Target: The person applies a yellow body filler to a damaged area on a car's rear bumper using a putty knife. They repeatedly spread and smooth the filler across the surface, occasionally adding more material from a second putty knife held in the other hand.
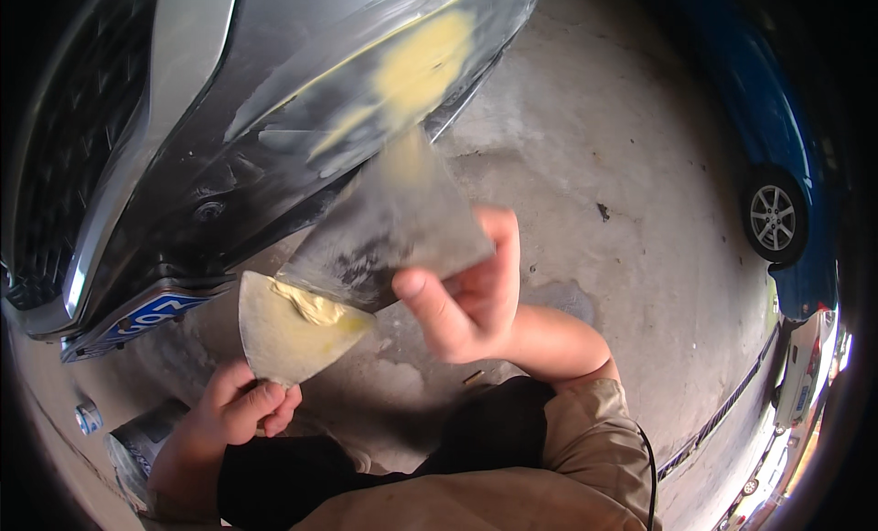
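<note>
Grey stained concrete workshop floor (631, 165), small brass-coloured cylindrical piece (473, 377) lying on it, blue car's wheel (774, 217) standing at its right edge

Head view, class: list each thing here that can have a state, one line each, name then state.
Silver car bumper: sanded dull, patched with yellow filler.
Yellow filler patch: spread thin on the bumper.
Large spreader: held in right hand, blade against the bumper.
Small spreader: held in left hand, loaded with a lump of filler.
Blue car: parked on the concrete.
</note>
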